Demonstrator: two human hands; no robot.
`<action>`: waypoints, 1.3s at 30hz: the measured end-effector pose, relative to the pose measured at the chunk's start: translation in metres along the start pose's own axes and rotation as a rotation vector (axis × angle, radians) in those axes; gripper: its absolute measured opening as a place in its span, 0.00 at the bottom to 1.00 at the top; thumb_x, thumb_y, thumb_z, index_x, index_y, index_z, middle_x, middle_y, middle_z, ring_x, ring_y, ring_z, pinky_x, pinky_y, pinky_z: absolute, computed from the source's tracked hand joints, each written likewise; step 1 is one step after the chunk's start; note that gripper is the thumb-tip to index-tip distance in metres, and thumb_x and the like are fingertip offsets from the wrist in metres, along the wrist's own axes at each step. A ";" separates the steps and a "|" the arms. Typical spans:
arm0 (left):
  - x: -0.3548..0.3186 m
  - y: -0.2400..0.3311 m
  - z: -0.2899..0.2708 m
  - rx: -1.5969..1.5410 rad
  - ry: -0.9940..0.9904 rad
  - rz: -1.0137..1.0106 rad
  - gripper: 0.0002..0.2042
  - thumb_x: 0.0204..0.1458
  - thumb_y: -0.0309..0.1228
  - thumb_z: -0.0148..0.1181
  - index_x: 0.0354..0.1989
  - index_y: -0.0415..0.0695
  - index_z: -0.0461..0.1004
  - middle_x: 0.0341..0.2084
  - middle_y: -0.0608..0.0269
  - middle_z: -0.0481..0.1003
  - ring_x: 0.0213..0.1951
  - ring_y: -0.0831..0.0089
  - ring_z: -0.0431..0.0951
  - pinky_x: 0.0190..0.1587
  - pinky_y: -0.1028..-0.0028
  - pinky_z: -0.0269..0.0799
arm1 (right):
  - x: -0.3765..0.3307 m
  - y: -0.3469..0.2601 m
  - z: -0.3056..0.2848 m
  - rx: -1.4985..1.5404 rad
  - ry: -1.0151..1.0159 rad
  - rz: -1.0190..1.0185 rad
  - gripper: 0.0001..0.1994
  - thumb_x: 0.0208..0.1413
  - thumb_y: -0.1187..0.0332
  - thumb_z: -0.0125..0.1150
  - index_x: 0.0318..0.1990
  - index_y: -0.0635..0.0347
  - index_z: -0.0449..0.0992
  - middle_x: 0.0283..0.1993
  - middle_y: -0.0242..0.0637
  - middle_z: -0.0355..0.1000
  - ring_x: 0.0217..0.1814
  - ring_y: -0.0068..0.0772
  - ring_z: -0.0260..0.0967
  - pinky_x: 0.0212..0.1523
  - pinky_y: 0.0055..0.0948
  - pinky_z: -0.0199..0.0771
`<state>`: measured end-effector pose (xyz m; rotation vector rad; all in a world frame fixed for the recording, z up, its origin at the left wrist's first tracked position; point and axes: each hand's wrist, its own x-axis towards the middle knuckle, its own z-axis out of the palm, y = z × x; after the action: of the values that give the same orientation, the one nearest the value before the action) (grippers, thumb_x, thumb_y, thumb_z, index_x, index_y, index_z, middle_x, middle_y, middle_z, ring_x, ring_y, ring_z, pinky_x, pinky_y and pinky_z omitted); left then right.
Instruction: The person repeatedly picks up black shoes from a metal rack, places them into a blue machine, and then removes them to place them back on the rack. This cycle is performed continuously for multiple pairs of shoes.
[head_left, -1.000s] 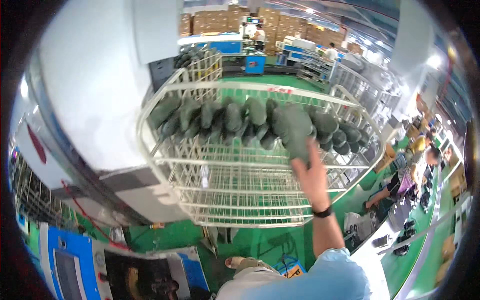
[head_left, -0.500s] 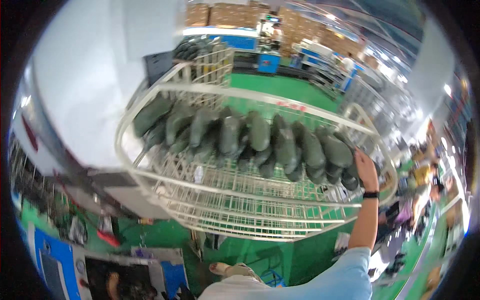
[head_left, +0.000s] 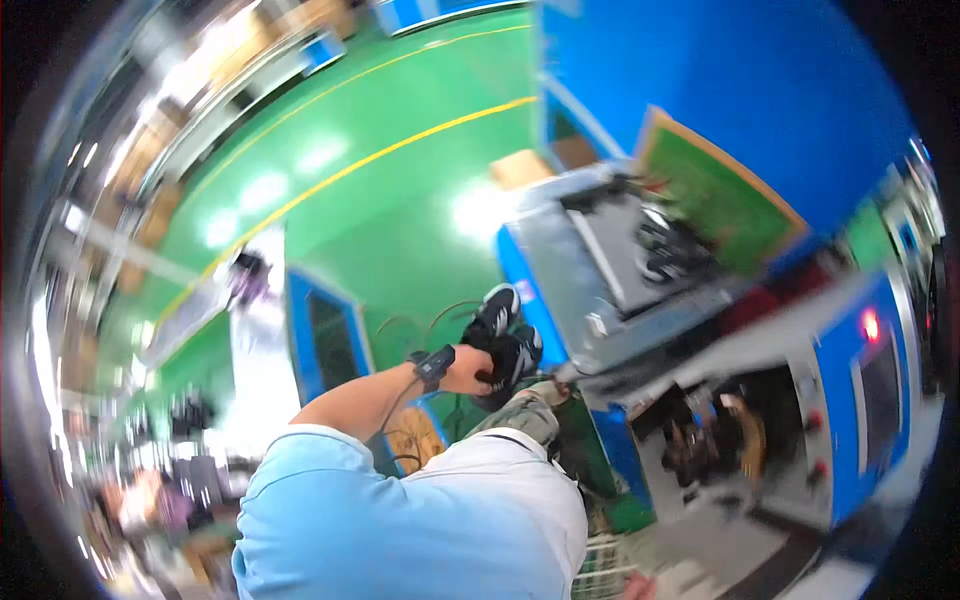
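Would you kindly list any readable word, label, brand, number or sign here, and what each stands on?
None can be read.
Black shoes at the left hand: white stripes, no legible lettering.
Pale patch on the blue-sided bench: too small and blurred.

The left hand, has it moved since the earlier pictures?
Cannot tell: the earlier pictures do not show the left hand, so no direction can be judged. Now it holds black shoes, left of the metal-topped bench.
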<state>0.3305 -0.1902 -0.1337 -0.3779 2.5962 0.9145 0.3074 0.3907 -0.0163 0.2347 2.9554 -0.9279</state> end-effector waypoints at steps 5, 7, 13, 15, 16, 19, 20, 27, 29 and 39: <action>-0.185 -0.085 -0.010 -0.024 0.477 -0.488 0.21 0.50 0.49 0.68 0.39 0.42 0.84 0.40 0.50 0.83 0.44 0.50 0.84 0.47 0.56 0.80 | 0.097 -0.073 0.052 -0.245 -0.573 -0.544 0.20 0.73 0.58 0.58 0.61 0.63 0.80 0.56 0.50 0.82 0.55 0.56 0.78 0.59 0.43 0.75; -0.250 -0.108 -0.022 -0.041 0.606 -0.698 0.20 0.49 0.47 0.70 0.38 0.42 0.84 0.39 0.49 0.82 0.43 0.49 0.83 0.46 0.56 0.80 | 0.110 -0.110 0.075 -0.197 -0.569 -0.388 0.21 0.71 0.58 0.60 0.62 0.64 0.79 0.59 0.53 0.80 0.59 0.57 0.77 0.59 0.42 0.75; -0.529 -0.212 0.005 0.547 1.027 -1.378 0.22 0.43 0.41 0.75 0.45 0.42 0.82 0.44 0.50 0.81 0.53 0.50 0.78 0.55 0.54 0.77 | 0.178 -0.126 0.140 -0.169 -0.824 -0.643 0.19 0.69 0.62 0.61 0.61 0.64 0.80 0.59 0.54 0.80 0.62 0.53 0.77 0.62 0.41 0.74; -0.519 -0.212 -0.022 0.469 1.028 -1.986 0.26 0.54 0.53 0.68 0.48 0.41 0.81 0.48 0.47 0.81 0.56 0.46 0.78 0.58 0.48 0.76 | 0.179 -0.133 0.147 -0.217 -0.870 -0.697 0.19 0.69 0.61 0.62 0.60 0.64 0.80 0.58 0.53 0.81 0.61 0.54 0.78 0.61 0.41 0.75; -0.522 -0.221 -0.026 0.415 1.148 -2.081 0.27 0.59 0.55 0.62 0.48 0.39 0.81 0.49 0.43 0.80 0.53 0.45 0.80 0.57 0.49 0.76 | 0.176 -0.148 0.146 -0.215 -0.883 -0.723 0.19 0.69 0.61 0.61 0.60 0.64 0.80 0.57 0.53 0.81 0.61 0.54 0.78 0.61 0.41 0.75; -0.430 -0.244 -0.006 0.367 1.314 -1.557 0.16 0.61 0.40 0.63 0.45 0.37 0.78 0.44 0.40 0.80 0.49 0.40 0.80 0.52 0.48 0.76 | 0.174 -0.155 0.151 -0.200 -0.765 -0.690 0.20 0.70 0.61 0.60 0.61 0.65 0.79 0.58 0.53 0.80 0.63 0.52 0.77 0.61 0.39 0.76; -0.414 -0.253 0.035 0.447 1.109 -1.453 0.12 0.59 0.34 0.63 0.44 0.37 0.77 0.42 0.39 0.80 0.47 0.39 0.80 0.50 0.50 0.77 | 0.172 -0.156 0.163 -0.043 -0.720 -0.497 0.18 0.65 0.63 0.64 0.54 0.68 0.83 0.40 0.47 0.85 0.48 0.37 0.83 0.53 0.39 0.79; 0.146 -0.108 0.019 -0.099 0.477 -0.078 0.25 0.58 0.34 0.65 0.65 0.44 0.74 0.60 0.49 0.78 0.62 0.49 0.77 0.65 0.56 0.74 | 0.170 -0.183 0.147 0.026 -0.663 -0.275 0.15 0.65 0.67 0.64 0.56 0.63 0.82 0.46 0.48 0.83 0.45 0.47 0.82 0.47 0.39 0.81; 0.280 -0.028 -0.013 -0.220 0.311 0.101 0.26 0.59 0.34 0.62 0.66 0.45 0.72 0.61 0.47 0.77 0.64 0.50 0.75 0.67 0.58 0.72 | 0.175 -0.178 0.145 -0.017 -0.630 -0.184 0.16 0.65 0.65 0.64 0.57 0.62 0.82 0.48 0.46 0.83 0.47 0.47 0.82 0.48 0.40 0.81; 0.632 0.151 -0.003 0.006 0.400 0.117 0.42 0.41 0.35 0.81 0.65 0.37 0.66 0.61 0.45 0.72 0.68 0.44 0.65 0.68 0.52 0.70 | 0.106 -0.101 0.157 -0.007 -0.365 0.079 0.20 0.71 0.62 0.60 0.64 0.63 0.77 0.52 0.49 0.81 0.56 0.49 0.80 0.55 0.39 0.78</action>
<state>-0.2930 -0.1600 -0.3132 -0.4504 3.0113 0.9503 0.1856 0.2333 -0.0959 0.1596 2.5962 -0.8469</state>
